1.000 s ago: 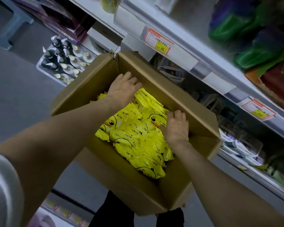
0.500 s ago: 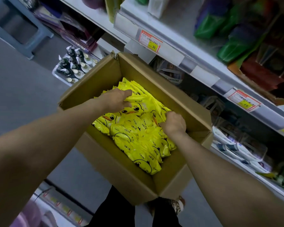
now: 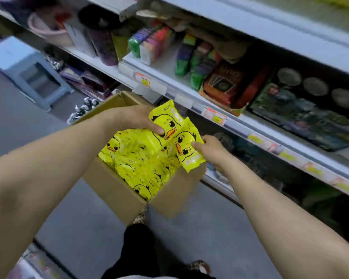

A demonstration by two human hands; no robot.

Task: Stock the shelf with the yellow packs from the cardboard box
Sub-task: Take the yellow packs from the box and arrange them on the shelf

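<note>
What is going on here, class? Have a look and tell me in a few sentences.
A person stands at a shop shelf over an open cardboard box full of yellow packs with a duck print. The left hand holds the upper pack above the box, thumb on its front. The right hand pinches the lower pack beside it. Both held packs are above the box, and neither is on the shelf yet.

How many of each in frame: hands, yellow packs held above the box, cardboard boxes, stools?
Hands: 2 (left hand, right hand)
Held packs: 2 (upper yellow pack, lower yellow pack)
Cardboard box: 1
Stool: 1
Total: 6
</note>
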